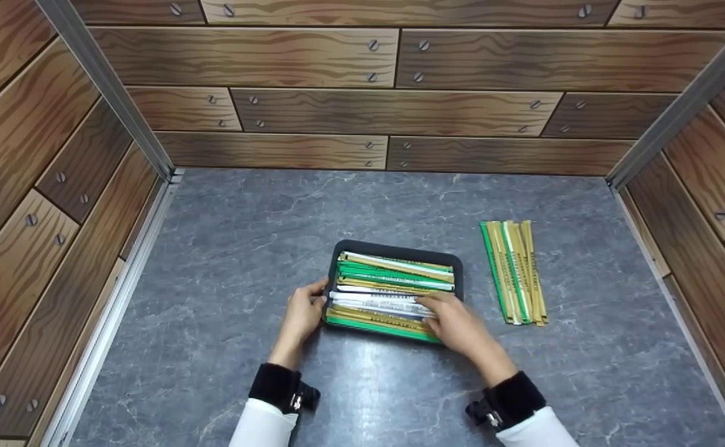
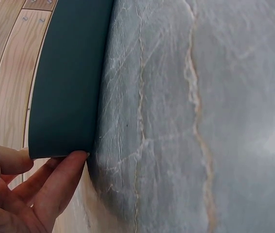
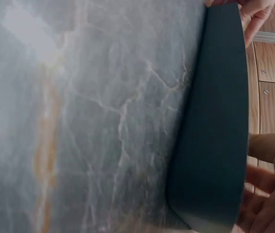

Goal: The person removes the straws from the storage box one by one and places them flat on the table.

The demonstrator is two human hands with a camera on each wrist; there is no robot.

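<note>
A dark rectangular tray (image 1: 461, 267) holds rows of long, narrow printed stick packets in green, gold and white. The left hand (image 1: 305, 313) grips the tray's left end; in the left wrist view its thumb (image 2: 16, 160) and fingers (image 2: 62, 187) close on the end wall. Over the tray's right side, the right hand (image 1: 458, 326) reaches in with its fingers at the right end of the white stick packets (image 1: 374, 300). Its thumb and forefinger pinch there. In the right wrist view, the tray wall (image 3: 215, 121) hides the packets and the fingertips of the right hand (image 3: 268, 194).
A flat bundle of gold, green and white stick packets (image 1: 514, 273) lies on the grey marbled table (image 1: 244, 217), right of the tray. Wood-patterned panels (image 1: 312, 112) wall the back and both sides, with metal rails (image 1: 113, 298) along the side edges.
</note>
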